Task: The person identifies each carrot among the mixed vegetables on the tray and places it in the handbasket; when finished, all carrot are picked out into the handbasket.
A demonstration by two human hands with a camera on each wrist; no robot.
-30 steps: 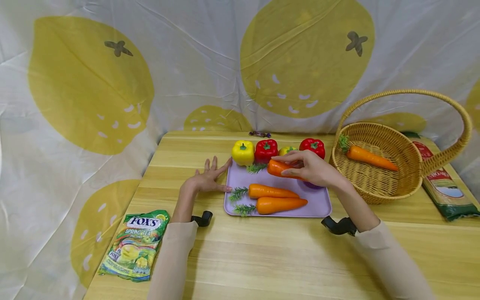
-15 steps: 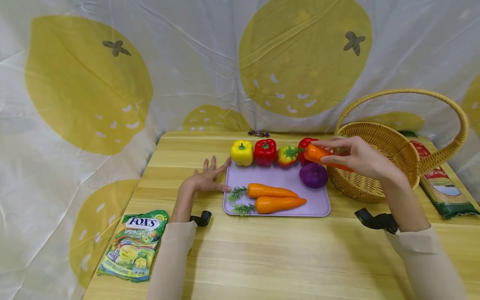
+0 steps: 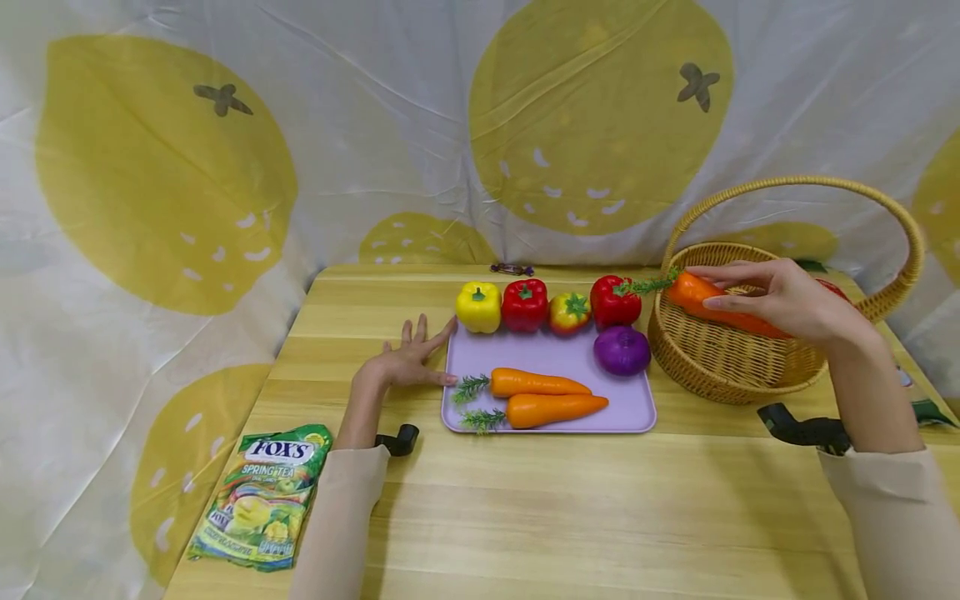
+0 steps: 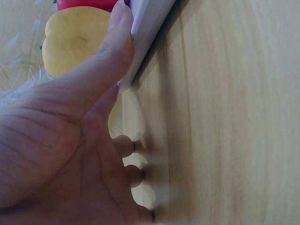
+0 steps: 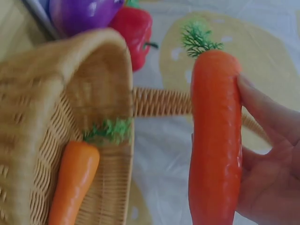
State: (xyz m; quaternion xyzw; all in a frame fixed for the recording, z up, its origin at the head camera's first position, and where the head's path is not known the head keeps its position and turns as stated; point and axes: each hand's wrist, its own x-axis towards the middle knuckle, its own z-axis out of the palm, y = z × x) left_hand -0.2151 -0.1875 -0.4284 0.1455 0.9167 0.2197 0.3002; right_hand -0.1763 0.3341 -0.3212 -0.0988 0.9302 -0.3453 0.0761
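Observation:
My right hand (image 3: 798, 300) pinches an orange carrot (image 3: 701, 298) with a green leafy top, held over the wicker basket (image 3: 693, 367). In the right wrist view another carrot (image 5: 75, 183) lies inside that basket. My left hand (image 3: 401, 362) is spread at the left edge of the lilac tray (image 3: 555, 354), with its thumb on the rim. Two carrots, an upper carrot (image 3: 536, 382) and a lower carrot (image 3: 555, 410), lie side by side on the tray. A purple onion (image 3: 622, 350) sits at the tray's right end.
Along the tray's back stand a yellow bell pepper (image 3: 478, 307), a red bell pepper (image 3: 524, 305), a small yellow-red pepper (image 3: 569, 313) and another red pepper (image 3: 613, 302). A wrapped candy (image 3: 512, 269) lies behind. A green candy bag (image 3: 262, 496) lies at the left; the basket's handle (image 3: 795, 182) arches high.
My right hand has carried the carrot from above the tray rightward to over the basket, uncovering the onion and peppers. My left hand has stayed at the tray's edge.

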